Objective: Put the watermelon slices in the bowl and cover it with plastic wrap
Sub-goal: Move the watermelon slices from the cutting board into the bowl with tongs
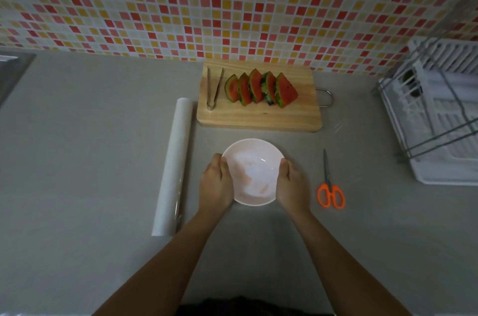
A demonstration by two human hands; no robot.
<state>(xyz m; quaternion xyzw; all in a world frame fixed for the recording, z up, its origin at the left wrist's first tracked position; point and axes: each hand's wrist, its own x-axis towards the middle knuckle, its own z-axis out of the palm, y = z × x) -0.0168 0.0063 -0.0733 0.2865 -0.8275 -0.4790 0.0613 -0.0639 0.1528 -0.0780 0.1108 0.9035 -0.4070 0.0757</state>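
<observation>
Both hands clasp the bowl (252, 172) from opposite sides: the left hand (216, 182) curls round its left rim, the right hand (292, 183) round its right rim, fingers closed against the outer wall with thumbs at the edge, forearms reaching straight forward from the bottom of the view. One bowl, white and holding no fruit, sits on the grey counter (90, 160). Five watermelon slices (260, 89) stand in a leaning row on the one wooden board (258, 115) behind the bowl (rind to the left, red flesh facing right). One pair of tongs (214, 89) lies on the board's left end. One roll of wrap (173, 165) lies left of the bowl, and one pair of orange-handled scissors (329, 183) lies to its right. A white rack (439, 114) stands at the far right.
</observation>
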